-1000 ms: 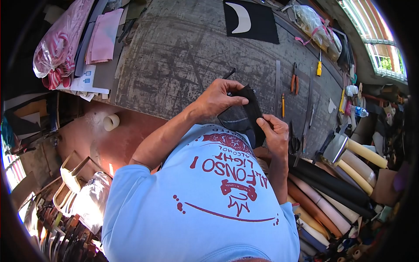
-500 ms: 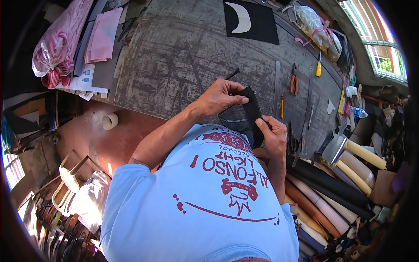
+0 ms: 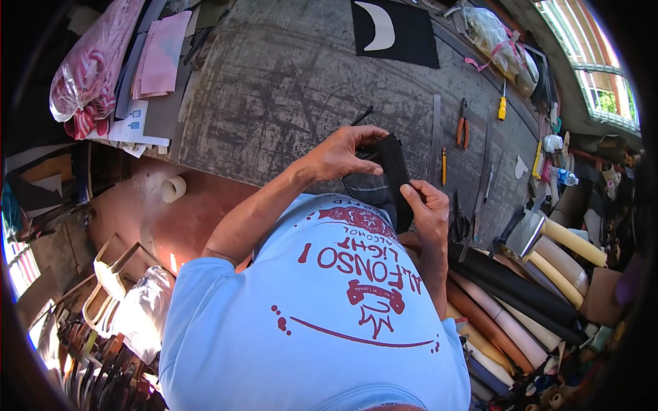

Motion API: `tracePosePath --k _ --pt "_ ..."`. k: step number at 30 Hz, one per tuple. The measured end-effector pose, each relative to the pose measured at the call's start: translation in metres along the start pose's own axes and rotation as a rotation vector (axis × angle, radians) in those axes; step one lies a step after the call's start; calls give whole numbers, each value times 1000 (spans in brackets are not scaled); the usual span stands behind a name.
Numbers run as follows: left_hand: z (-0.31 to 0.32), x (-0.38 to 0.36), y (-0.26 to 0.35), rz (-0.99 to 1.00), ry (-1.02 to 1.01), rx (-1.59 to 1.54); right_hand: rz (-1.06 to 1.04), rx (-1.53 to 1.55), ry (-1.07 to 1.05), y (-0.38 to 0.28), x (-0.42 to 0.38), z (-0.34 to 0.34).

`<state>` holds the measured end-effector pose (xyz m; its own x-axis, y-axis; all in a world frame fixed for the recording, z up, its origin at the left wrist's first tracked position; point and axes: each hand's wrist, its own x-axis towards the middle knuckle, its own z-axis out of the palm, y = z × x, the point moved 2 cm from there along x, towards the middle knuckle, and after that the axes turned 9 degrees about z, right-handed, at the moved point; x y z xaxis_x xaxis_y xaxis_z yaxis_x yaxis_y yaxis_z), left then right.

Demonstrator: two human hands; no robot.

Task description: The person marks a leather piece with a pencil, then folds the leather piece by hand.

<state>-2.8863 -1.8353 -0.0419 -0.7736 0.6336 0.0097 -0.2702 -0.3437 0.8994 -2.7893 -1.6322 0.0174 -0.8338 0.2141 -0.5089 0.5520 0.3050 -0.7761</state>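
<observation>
A black piece of material [image 3: 393, 168] is held up at the near edge of the dark, scratched worktable [image 3: 260, 89], just in front of the shirt. My left hand [image 3: 346, 154] is at its upper left, thumb and index finger apart, the other fingers reaching behind its top end. Whether those fingers grip it is hidden. On the right side, my right hand [image 3: 426, 203] pinches the black material between thumb and fingers. A thin black strip end [image 3: 363, 115] sticks out beyond my left hand.
Right of the hands lie a metal ruler [image 3: 435, 137], a yellow pencil [image 3: 443, 166], pliers [image 3: 462, 127], a yellow screwdriver [image 3: 502, 108] and scissors [image 3: 460, 222]. A black sheet [image 3: 415, 41] bears a white crescent. Material rolls [image 3: 493, 322] stand lower right.
My left thumb has come off the black material and moved slightly down and left. The material has turned a little, showing a flatter face. My right hand has hardly moved.
</observation>
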Motion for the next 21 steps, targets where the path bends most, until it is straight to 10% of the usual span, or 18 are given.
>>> tracePosePath --k 21 --pt "-1 3 -9 -35 129 -54 20 18 -9 -1 -1 2"
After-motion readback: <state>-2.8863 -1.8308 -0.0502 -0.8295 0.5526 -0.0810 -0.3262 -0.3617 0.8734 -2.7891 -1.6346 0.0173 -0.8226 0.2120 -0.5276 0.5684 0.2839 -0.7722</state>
